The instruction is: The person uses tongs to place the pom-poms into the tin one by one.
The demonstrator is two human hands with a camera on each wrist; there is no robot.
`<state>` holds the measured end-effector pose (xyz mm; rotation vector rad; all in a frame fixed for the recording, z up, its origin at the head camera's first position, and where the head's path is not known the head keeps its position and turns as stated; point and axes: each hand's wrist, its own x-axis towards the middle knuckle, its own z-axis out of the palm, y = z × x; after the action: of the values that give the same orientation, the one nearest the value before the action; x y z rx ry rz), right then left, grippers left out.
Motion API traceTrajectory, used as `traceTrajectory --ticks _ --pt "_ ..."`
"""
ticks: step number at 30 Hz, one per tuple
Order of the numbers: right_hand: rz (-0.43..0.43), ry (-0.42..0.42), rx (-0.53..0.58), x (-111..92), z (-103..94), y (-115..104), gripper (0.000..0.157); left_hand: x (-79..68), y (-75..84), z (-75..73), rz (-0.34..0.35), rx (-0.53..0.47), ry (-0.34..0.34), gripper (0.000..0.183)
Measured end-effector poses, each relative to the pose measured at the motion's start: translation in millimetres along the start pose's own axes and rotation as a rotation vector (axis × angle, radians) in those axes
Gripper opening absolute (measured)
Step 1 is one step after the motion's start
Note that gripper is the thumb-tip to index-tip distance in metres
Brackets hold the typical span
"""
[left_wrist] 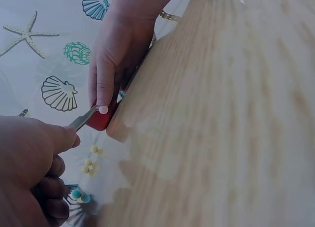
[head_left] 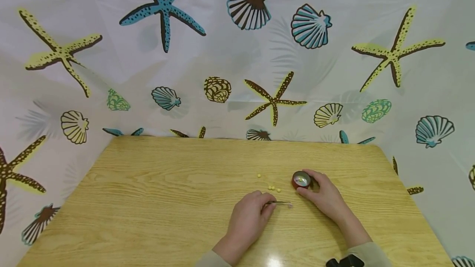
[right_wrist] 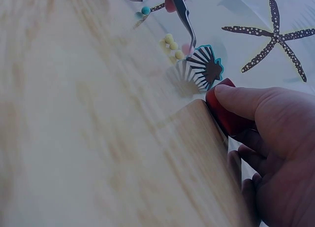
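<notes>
My left hand [head_left: 249, 216] pinches a pair of metal tweezers [left_wrist: 83, 119] between thumb and fingers. At the tweezers' tip is a small pink bead [left_wrist: 103, 109], close over the table and left of a small round red tin [head_left: 301, 179]. My right hand [head_left: 327, 197] grips that tin, thumb at its near side and fingers round the far side. The tin is upright and uncovered, with a few small beads inside. Several yellow beads [head_left: 272, 188] lie on the table between the hands. Teal beads [left_wrist: 78, 195] show beside my left hand in the left wrist view; the head view does not show them.
A wooden table [head_left: 156, 184] spreads under both hands. Behind it and at its sides hangs a pale cloth [head_left: 208, 52] printed with starfish and shells. One yellow bead [head_left: 259, 175] lies apart from the others, farther back. A black device [head_left: 346, 261] sits at my right wrist.
</notes>
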<state>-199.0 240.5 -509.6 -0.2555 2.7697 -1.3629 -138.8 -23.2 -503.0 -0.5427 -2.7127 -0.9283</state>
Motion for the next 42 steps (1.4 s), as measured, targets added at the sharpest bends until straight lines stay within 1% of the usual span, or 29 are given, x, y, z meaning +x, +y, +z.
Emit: traceTrajectory --ticks 8,14,22,28,33,39,42 --pt "0.002 -0.002 0.002 0.5 0.2 1.3 0.072 4.5 1.8 -4.2 -0.014 -0.009 0.041 0.005" --pt "-0.002 0.0 0.006 1.1 0.6 2.5 0.072 10.6 4.0 -8.2 -0.008 -0.016 0.066 0.005" --pt "0.007 0.0 0.02 1.2 0.2 1.9 0.073 19.4 7.9 -10.8 -0.004 -0.017 0.073 0.006" --pt "0.011 -0.002 0.013 1.4 -0.6 1.1 0.073 28.1 11.2 -12.4 -0.013 -0.026 0.064 0.009" --pt "0.01 -0.001 0.006 1.1 -0.7 1.5 0.073 34.1 14.0 -12.8 -0.005 -0.036 0.075 0.01" --pt "-0.004 0.001 0.005 0.8 -0.4 1.5 0.072 42.7 16.5 -11.0 0.013 -0.004 0.102 0.009" --pt "-0.006 0.0 0.01 0.4 -0.1 1.4 0.072 47.4 18.4 -10.0 0.014 0.006 0.104 0.01"
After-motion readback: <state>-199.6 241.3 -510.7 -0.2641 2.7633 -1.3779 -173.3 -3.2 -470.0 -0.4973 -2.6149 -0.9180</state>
